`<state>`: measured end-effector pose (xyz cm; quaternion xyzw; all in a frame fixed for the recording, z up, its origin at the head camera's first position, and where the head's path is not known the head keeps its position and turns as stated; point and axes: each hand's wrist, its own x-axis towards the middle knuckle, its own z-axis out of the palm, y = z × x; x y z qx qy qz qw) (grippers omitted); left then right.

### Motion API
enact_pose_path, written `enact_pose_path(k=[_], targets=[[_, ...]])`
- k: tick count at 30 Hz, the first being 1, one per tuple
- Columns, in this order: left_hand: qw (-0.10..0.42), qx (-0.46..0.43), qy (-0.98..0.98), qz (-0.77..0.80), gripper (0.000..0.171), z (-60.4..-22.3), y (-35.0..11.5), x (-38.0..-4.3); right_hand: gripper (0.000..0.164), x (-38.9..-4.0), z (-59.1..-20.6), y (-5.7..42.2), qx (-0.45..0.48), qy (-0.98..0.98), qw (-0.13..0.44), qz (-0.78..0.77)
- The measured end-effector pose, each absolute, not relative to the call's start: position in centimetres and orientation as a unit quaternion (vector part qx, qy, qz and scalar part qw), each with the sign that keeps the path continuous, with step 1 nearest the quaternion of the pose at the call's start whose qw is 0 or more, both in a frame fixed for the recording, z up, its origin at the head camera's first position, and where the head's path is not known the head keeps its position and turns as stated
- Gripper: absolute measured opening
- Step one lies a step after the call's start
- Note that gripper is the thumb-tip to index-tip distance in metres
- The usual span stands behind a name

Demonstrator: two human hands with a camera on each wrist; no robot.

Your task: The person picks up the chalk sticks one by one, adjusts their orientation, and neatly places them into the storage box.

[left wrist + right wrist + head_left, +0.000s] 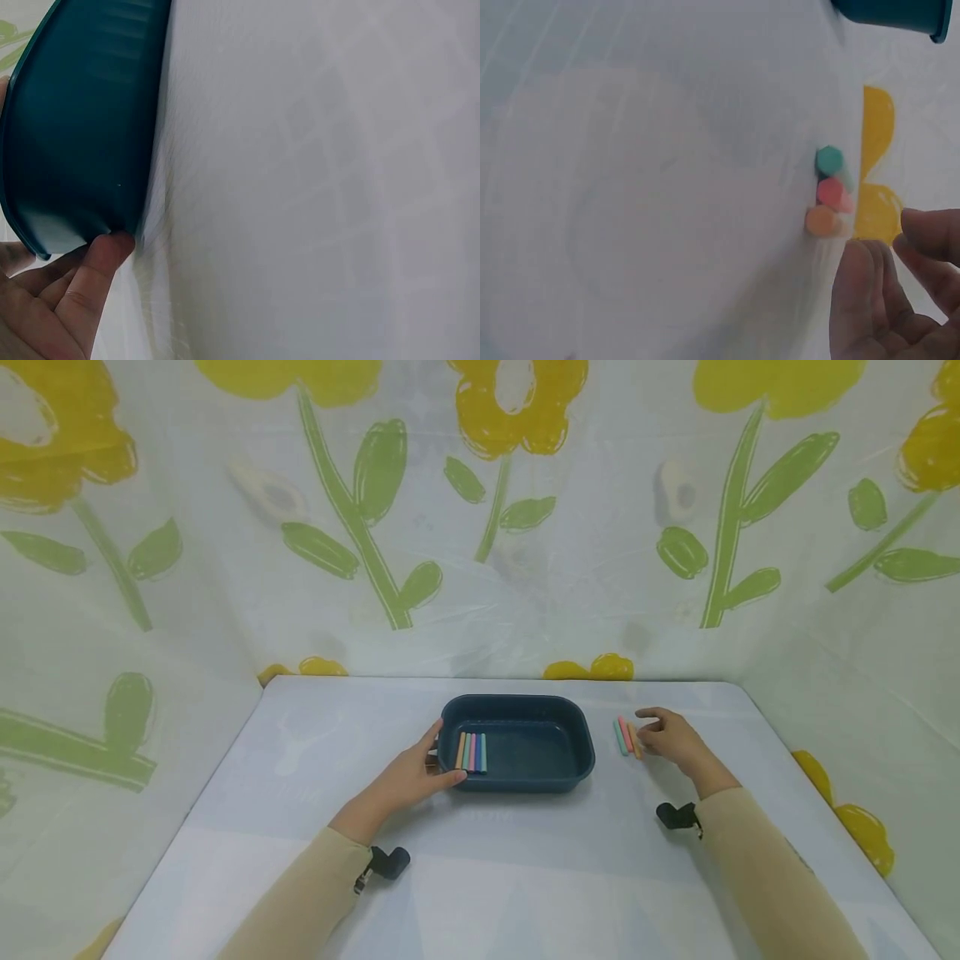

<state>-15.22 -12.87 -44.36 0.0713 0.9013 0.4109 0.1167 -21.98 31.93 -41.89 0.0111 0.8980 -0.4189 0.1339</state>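
The left hand [408, 775] grips the left end of the tub [517, 783], in which five sticks [472, 752] lie side by side, apparently the part done. The right hand [671, 739], thumb and fingers parted and holding nothing, is just beside three loose sticks [626, 737] on the table [525, 877], seemingly what is left, with the tub's right wall between them and its inside; beyond rises a flowered cloth [585, 602]

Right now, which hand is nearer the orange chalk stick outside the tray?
Right. Right hand just beside the orange chalk stick, contact unclear; left hand across the teal tray, gripping its left end.
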Motion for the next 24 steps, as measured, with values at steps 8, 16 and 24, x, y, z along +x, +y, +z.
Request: enact_pose_path(k=[8,16,24], targets=[[0.120,0.067,0.899,0.415,0.109,-44.2,-12.8,-15.2,0.059,-22.7,-42.4,32.6,0.007,0.899,0.180,-0.400],[0.120,0.070,0.898,0.418,0.109,-44.5,-12.9,-15.3,0.068,-23.2,-42.1,33.1,-0.018,0.895,0.233,-0.381],[0.120,0.071,0.897,0.419,0.108,-44.6,-13.0,-15.3,0.069,-24.0,-41.8,33.1,-0.021,0.893,0.265,-0.364]])
